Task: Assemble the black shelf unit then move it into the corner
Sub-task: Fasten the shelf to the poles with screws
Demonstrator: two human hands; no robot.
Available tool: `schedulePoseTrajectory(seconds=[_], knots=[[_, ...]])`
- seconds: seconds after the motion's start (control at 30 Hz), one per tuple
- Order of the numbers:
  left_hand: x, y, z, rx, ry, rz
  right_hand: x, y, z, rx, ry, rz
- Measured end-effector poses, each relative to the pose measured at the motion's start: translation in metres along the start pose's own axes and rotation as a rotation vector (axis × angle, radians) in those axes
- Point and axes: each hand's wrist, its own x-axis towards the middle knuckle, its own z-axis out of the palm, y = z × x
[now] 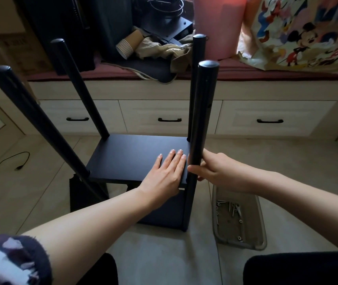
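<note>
A: Looking nearest first, we see our left hand (167,171) lying flat on the black shelf board (131,159), fingers straight and together, nothing gripped.

B: And our right hand (213,168) wraps the near right post (202,120), thumb in front, fingers curled behind it, just beside the left fingertips.

A: The black shelf unit (127,194) stands on the tiled floor (164,254) in front of us, four posts rising from it.

B: Right of it we find a clear tray (239,241) of screws. Any writing?

A: None we can read. Farther off, cream drawers (153,118), a stack of paper cups (128,45), and cartoon mouse figures printed on the fabric (303,31).
</note>
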Motion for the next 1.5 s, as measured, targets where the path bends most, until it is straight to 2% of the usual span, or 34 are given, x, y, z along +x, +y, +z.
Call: schedulePoseTrajectory(seconds=[0.6,0.87,1.07,1.2,1.3,1.4,1.5], knots=[[0.001,-0.002,0.005,-0.124,0.061,0.042,-0.002,0.005,0.012,0.17,0.167,-0.041],[0.003,0.002,0.006,-0.226,0.126,-0.03,-0.003,-0.002,0.012,0.233,0.185,-0.027],[0.001,0.002,0.006,-0.241,0.149,-0.027,-0.01,0.002,-0.003,0.274,0.025,0.081],[0.0,0.003,0.003,-0.249,0.137,-0.024,-0.017,0.027,-0.005,0.231,0.055,0.204],[-0.001,0.005,0.001,-0.233,0.132,-0.031,-0.019,0.06,0.006,0.147,0.008,0.318],[-0.002,0.005,0.001,-0.228,0.125,-0.029,-0.012,0.1,0.025,-0.139,-0.194,0.463],[-0.003,0.004,0.001,-0.221,0.134,-0.03,-0.003,0.142,0.047,-0.179,-0.379,0.684]])
